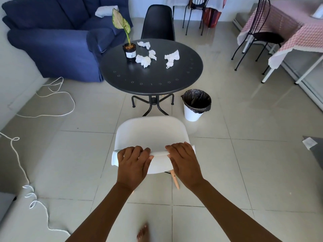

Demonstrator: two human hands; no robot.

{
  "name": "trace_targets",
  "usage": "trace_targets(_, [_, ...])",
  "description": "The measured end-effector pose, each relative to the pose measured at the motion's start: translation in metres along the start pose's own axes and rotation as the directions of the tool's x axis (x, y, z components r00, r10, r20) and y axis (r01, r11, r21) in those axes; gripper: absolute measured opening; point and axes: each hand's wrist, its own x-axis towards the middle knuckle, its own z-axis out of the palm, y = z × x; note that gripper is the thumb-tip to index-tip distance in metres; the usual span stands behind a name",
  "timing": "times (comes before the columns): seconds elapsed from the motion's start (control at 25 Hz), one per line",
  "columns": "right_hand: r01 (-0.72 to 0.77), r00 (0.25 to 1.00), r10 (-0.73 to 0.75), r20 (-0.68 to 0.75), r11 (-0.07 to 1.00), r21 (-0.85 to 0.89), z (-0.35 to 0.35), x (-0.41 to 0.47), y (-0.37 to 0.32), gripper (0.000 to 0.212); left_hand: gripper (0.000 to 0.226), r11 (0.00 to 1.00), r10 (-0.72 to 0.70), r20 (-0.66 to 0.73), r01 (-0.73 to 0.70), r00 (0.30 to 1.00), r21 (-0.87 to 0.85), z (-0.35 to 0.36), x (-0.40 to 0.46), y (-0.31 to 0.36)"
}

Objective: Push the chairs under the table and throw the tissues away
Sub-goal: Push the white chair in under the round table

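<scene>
Both arms reach forward; left hand point(133, 165) and right hand point(183, 161) curl palm-down over the white chair point(152, 133) back's top edge, gripping it

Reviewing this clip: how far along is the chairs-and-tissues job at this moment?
Nothing looks finished yet. In hand: the left hand and right hand both have a grip on the backrest of the white chair, which stands clear of the round table. Left: pushing it in, checking the black chair on the far side, and moving the four crumpled tissues from the tabletop into the lined bin.
</scene>
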Motion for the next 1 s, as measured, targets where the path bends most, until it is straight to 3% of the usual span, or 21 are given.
trace_targets(0.32, [-0.097,0.994,0.098,-0.038,0.995,0.021,0.033,0.077,0.000,0.034,0.056,0.998,0.059,0.042,-0.058,0.997,-0.019,0.038,0.071,-0.052])
trace_targets(0.68, [-0.166,0.984,0.162,0.080,0.985,0.049,0.062,0.137,0.006,0.039,0.061,0.994,0.094,0.145,-0.084,0.985,-0.077,0.070,0.124,-0.090])
trace_targets(1.0, [-0.153,0.979,0.156,0.130,0.988,-0.033,0.064,0.163,0.035,0.040,0.046,0.993,0.105,0.217,-0.090,0.971,-0.078,0.090,0.155,-0.082])
